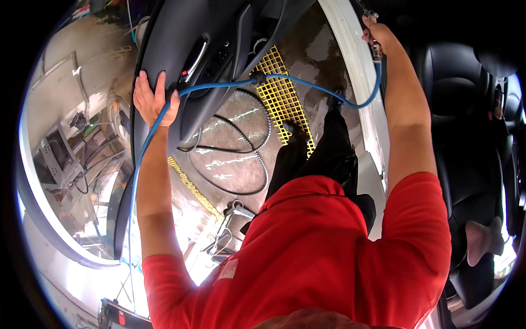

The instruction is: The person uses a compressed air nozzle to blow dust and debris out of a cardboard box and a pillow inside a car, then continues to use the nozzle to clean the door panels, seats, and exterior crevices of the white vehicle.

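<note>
My left hand [154,98] lies spread on the edge of a dark car door panel [164,49]. A blue air hose [222,85] crosses over the back of this hand, which does not grip it. From there the hose passes the door, where a dark round piece [258,77] sits on it, and loops to my right hand [380,33]. My right hand is closed around a metal air gun [372,17] by the car's door opening. A silver coupler [377,52] joins the hose below my fingers. The gun's front end is lost in the dark interior.
A white door sill [349,53] curves beside my legs. Black car seats [456,86] are on the right. Yellow floor grating [279,96] and a coiled dark hose [267,164] lie on the wet floor. A cart-like object [238,222] stands behind the door, lower left.
</note>
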Demonstrator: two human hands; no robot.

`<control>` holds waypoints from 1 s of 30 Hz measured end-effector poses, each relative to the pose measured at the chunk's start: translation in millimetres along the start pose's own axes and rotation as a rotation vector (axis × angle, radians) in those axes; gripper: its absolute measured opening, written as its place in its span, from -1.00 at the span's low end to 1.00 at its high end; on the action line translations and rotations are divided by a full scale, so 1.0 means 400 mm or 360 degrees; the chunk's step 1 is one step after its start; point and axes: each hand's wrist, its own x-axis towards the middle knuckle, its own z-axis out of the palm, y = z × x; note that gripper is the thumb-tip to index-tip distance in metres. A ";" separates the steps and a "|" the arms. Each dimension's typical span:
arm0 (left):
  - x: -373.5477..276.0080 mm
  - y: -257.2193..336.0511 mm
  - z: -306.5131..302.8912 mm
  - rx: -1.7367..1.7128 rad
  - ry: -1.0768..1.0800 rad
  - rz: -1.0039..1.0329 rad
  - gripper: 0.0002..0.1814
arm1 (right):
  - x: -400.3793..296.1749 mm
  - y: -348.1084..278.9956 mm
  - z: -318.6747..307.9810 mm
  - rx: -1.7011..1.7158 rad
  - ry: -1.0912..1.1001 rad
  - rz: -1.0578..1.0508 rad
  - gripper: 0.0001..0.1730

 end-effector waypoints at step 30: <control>-0.062 -0.002 -0.068 -0.0422 -0.0001 -0.0101 -0.33 | -0.521 0.166 0.565 -0.0178 -0.0875 0.0066 -0.44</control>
